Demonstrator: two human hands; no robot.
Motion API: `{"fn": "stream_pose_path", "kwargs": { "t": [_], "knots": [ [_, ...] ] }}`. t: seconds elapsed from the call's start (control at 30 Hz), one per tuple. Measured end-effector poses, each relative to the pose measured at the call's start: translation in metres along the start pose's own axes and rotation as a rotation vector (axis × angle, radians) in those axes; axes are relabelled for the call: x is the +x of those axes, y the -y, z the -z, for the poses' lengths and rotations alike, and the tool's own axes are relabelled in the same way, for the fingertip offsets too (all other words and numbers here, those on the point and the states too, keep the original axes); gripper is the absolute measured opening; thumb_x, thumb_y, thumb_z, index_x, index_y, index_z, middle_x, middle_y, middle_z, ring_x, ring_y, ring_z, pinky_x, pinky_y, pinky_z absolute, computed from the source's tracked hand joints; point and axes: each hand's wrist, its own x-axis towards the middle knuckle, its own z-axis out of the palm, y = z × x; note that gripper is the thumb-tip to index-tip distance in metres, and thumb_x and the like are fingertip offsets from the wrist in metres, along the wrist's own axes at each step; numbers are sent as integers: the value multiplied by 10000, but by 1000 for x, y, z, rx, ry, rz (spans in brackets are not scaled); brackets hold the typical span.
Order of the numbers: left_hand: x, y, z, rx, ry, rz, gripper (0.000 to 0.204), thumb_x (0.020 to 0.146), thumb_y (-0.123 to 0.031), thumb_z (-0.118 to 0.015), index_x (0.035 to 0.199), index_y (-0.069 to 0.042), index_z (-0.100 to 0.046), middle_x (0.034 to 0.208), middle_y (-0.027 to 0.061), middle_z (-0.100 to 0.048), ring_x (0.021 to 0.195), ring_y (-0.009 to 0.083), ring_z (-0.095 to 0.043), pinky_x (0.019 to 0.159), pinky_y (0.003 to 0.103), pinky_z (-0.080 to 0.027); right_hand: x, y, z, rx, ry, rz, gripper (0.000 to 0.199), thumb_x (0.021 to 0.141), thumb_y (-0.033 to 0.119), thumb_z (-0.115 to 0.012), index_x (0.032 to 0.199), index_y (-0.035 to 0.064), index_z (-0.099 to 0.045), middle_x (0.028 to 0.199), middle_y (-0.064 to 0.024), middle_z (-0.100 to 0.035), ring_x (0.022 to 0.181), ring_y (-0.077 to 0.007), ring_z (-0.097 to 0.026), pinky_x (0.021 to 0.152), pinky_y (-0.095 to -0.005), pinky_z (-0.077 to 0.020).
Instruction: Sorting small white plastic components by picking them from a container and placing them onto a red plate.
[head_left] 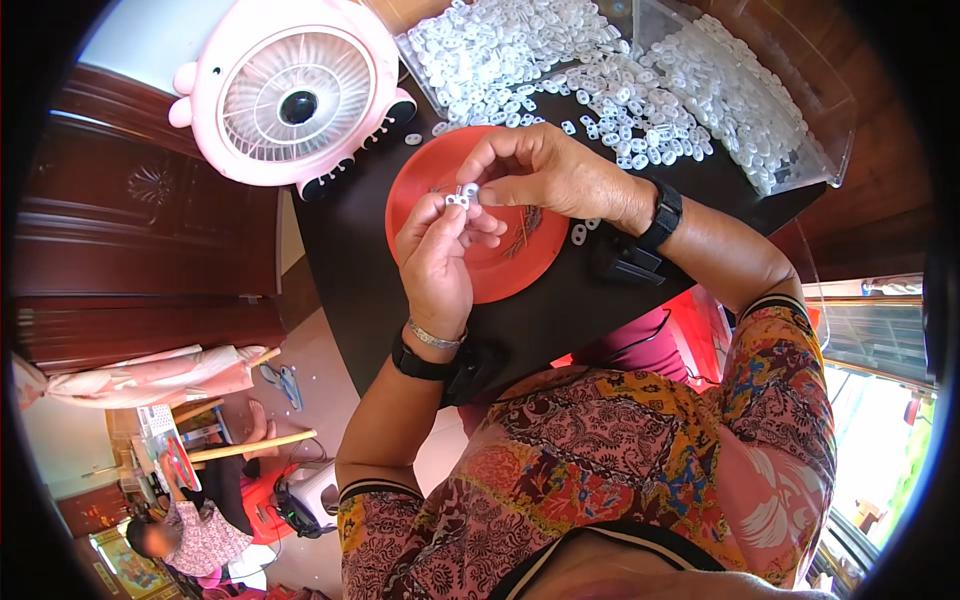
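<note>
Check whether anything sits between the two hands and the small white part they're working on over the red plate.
Nothing visible does. The left hand and right hand both pinch the white part directly at their fingertips, above the red plate.

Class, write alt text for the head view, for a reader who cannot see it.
Two bare hands, left hand and right hand, pinch a small white plastic piece between their fingertips above a round red plastic plate on a dark table. Behind lie a heap of small white plastic pieces and a pink desk fan.
</note>
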Motion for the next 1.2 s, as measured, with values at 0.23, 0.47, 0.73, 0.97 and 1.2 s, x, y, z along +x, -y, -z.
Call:
{"fn": "stream_pose_path", "kwargs": {
  "t": [0.23,0.47,0.73,0.97,1.2],
  "knots": [
    [0,1,-1,-57,65,-14,172,900,-144,-472,849,-1,-552,746,86,-596,678,182,-608,611,261,-470,2,-5,-2,129,-20,-34,167,888,74,-621,1046,24,-641,884,7,-643,790,-44,-570,718,-207,-472],
    [1,-5,3,147,-59,22,183,891,-153,-496,756,-34,-532,639,21,-514,533,99,-488,497,210,-367,3,3,9,229,-112,-119,157,884,138,-645,986,19,-628,821,-9,-650,691,-61,-592,639,-201,-489],
    [0,-2,0,179,-67,25,165,886,-136,-518,751,-41,-537,639,13,-517,527,81,-474,484,199,-352,2,2,4,225,-90,-112,179,875,152,-656,985,13,-632,830,-19,-656,738,-72,-612,669,-205,-507],
    [-1,-3,-1,208,-91,37,165,885,-129,-522,751,-36,-546,627,8,-512,525,72,-471,478,198,-347,2,0,2,155,-98,-51,174,865,146,-667,958,3,-635,794,-12,-639,715,-69,-598,650,-209,-500],
    [-1,-3,-1,272,-87,30,190,882,-152,-497,768,-11,-554,607,25,-510,521,107,-495,485,218,-359,-2,4,-3,10,-133,-1,136,863,121,-674,942,13,-649,797,10,-634,701,-37,-554,661,-195,-474]
  ]
}}
